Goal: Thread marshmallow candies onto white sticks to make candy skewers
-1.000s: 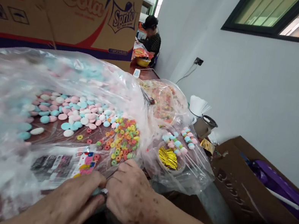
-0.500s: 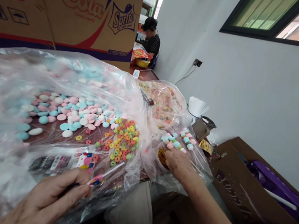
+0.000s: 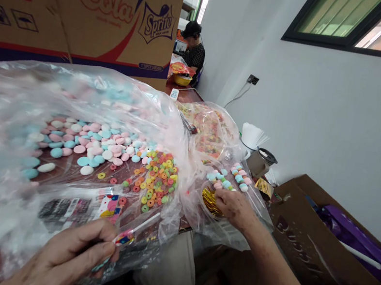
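Observation:
My left hand (image 3: 71, 254) pinches a candy skewer (image 3: 132, 233), a white stick with a colourful wrapped end, low over the big clear plastic bag (image 3: 17, 97). Pastel disc candies (image 3: 94, 143) and colourful ring candies (image 3: 156, 180) lie spread behind it. My right hand (image 3: 234, 206) reaches to the right, its fingers on the gold twist ties (image 3: 210, 199) in a small clear bowl; whether it grips one I cannot tell. Finished skewers of pastel candies (image 3: 232, 177) lie just beyond that hand.
A Cola and Sprite cardboard box (image 3: 90, 2) stands behind the bags. Another bag of ring candies (image 3: 210, 131), a brown cup (image 3: 259, 162) and white sticks (image 3: 253, 134) sit at the back right. An open carton (image 3: 306, 236) with purple items is at right. A person (image 3: 192, 49) works far off.
My hands were together at the front over the skewer. My right hand let go and moved right to the gold twist ties; my left hand keeps the skewer.

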`<control>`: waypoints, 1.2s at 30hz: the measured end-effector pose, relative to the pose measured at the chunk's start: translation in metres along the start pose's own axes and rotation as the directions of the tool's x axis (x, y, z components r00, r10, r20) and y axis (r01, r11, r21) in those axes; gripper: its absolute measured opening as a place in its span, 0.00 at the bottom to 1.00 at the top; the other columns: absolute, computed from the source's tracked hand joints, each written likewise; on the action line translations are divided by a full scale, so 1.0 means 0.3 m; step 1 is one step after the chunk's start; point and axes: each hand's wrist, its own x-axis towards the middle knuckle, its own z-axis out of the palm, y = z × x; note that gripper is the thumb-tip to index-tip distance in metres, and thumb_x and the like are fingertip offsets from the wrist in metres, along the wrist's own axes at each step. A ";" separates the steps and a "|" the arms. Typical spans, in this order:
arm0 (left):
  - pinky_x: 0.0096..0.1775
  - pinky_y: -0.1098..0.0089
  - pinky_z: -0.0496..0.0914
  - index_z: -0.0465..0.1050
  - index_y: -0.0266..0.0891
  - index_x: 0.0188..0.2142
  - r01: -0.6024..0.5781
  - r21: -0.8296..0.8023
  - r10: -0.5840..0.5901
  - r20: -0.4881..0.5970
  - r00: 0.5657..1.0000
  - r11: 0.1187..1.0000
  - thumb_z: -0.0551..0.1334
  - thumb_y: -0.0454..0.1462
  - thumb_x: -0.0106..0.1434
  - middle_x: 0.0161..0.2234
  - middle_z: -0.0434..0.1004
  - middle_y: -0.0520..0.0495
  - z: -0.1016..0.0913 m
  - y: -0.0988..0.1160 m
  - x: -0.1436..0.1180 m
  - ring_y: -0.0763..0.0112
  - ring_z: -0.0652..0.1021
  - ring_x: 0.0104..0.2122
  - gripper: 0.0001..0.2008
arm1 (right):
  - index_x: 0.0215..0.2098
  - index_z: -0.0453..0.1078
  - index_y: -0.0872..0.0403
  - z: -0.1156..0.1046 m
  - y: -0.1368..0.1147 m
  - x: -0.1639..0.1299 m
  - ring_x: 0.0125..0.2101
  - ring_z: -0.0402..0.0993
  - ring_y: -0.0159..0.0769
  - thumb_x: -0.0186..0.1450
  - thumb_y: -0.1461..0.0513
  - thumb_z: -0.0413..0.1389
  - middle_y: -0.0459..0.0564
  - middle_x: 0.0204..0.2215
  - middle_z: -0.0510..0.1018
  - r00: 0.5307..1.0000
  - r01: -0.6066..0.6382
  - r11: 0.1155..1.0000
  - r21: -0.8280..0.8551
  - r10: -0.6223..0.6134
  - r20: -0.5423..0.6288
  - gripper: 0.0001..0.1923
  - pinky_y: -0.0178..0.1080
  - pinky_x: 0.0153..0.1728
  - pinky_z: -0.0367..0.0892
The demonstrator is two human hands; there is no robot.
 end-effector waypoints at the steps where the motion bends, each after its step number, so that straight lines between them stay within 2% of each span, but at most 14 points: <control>1: 0.29 0.75 0.64 0.74 0.42 0.29 -0.001 -0.006 0.001 0.007 1.000 1.000 0.58 0.55 0.68 0.26 0.71 0.52 0.002 0.001 0.001 0.71 0.68 0.27 0.22 | 0.40 0.77 0.55 -0.006 0.001 -0.005 0.37 0.78 0.39 0.73 0.64 0.46 0.55 0.36 0.83 1.000 0.015 1.000 0.010 -0.015 0.001 0.16 0.36 0.34 0.61; 5: 0.30 0.75 0.65 0.74 0.41 0.29 0.014 -0.005 -0.014 0.040 0.999 1.000 0.58 0.55 0.68 0.27 0.72 0.51 0.002 -0.002 0.002 0.70 0.70 0.28 0.22 | 0.36 0.76 0.54 -0.019 0.005 -0.018 0.36 0.76 0.36 0.73 0.65 0.48 0.51 0.34 0.82 0.998 0.065 0.997 0.044 -0.065 0.009 0.15 0.34 0.35 0.59; 11: 0.30 0.75 0.65 0.75 0.41 0.28 0.008 -0.009 -0.007 0.065 0.998 1.000 0.58 0.54 0.68 0.27 0.73 0.51 0.001 -0.012 -0.004 0.70 0.70 0.28 0.22 | 0.40 0.73 0.56 -0.020 0.009 -0.023 0.34 0.75 0.35 0.76 0.64 0.44 0.54 0.35 0.81 0.998 0.066 0.996 0.054 -0.067 0.015 0.16 0.34 0.33 0.58; 18: 0.32 0.75 0.66 0.75 0.41 0.30 0.035 -0.008 -0.033 0.109 0.993 0.999 0.57 0.52 0.70 0.29 0.73 0.50 -0.003 -0.010 -0.001 0.69 0.71 0.30 0.21 | 0.36 0.75 0.54 -0.004 0.025 -0.012 0.33 0.74 0.35 0.73 0.64 0.49 0.51 0.32 0.80 0.993 0.105 0.994 0.041 -0.107 0.045 0.13 0.35 0.32 0.55; 21: 0.31 0.75 0.67 0.75 0.41 0.30 0.060 -0.043 -0.055 0.115 0.992 0.997 0.58 0.52 0.69 0.29 0.73 0.50 -0.001 -0.008 -0.001 0.69 0.71 0.29 0.20 | 0.35 0.74 0.54 0.000 0.031 -0.007 0.34 0.74 0.35 0.74 0.64 0.48 0.51 0.33 0.80 0.991 0.130 0.991 0.043 -0.132 0.040 0.14 0.34 0.33 0.56; 26: 0.30 0.76 0.67 0.76 0.40 0.29 0.061 -0.055 -0.055 0.109 0.993 0.997 0.60 0.52 0.68 0.28 0.73 0.50 0.002 -0.011 0.000 0.69 0.71 0.29 0.20 | 0.38 0.73 0.55 0.006 0.042 -0.008 0.36 0.75 0.34 0.75 0.65 0.46 0.52 0.37 0.80 0.988 0.152 0.987 0.044 -0.153 0.006 0.15 0.33 0.35 0.58; 29: 0.31 0.75 0.67 0.76 0.41 0.30 0.074 -0.031 -0.071 0.097 0.993 0.997 0.59 0.52 0.68 0.28 0.73 0.50 0.000 -0.015 0.001 0.69 0.71 0.30 0.19 | 0.41 0.72 0.56 0.022 0.053 -0.002 0.34 0.75 0.36 0.75 0.65 0.45 0.54 0.36 0.80 0.990 0.139 0.990 0.036 -0.139 -0.005 0.14 0.34 0.34 0.58; 33: 0.31 0.76 0.66 0.75 0.41 0.31 0.072 -0.019 -0.069 0.118 0.991 0.997 0.58 0.53 0.69 0.29 0.73 0.51 0.003 -0.019 0.004 0.70 0.70 0.30 0.21 | 0.47 0.71 0.58 0.036 0.059 0.007 0.37 0.75 0.38 0.75 0.65 0.44 0.57 0.40 0.80 0.990 0.137 0.990 0.033 -0.136 -0.029 0.14 0.35 0.35 0.59; 36: 0.31 0.75 0.65 0.74 0.41 0.31 0.085 -0.033 -0.080 0.130 0.988 0.996 0.58 0.54 0.69 0.29 0.72 0.51 0.006 -0.020 0.003 0.70 0.70 0.30 0.21 | 0.44 0.72 0.56 0.033 0.058 0.004 0.35 0.74 0.36 0.75 0.64 0.44 0.55 0.38 0.80 0.987 0.157 0.987 0.041 -0.155 -0.036 0.14 0.34 0.34 0.58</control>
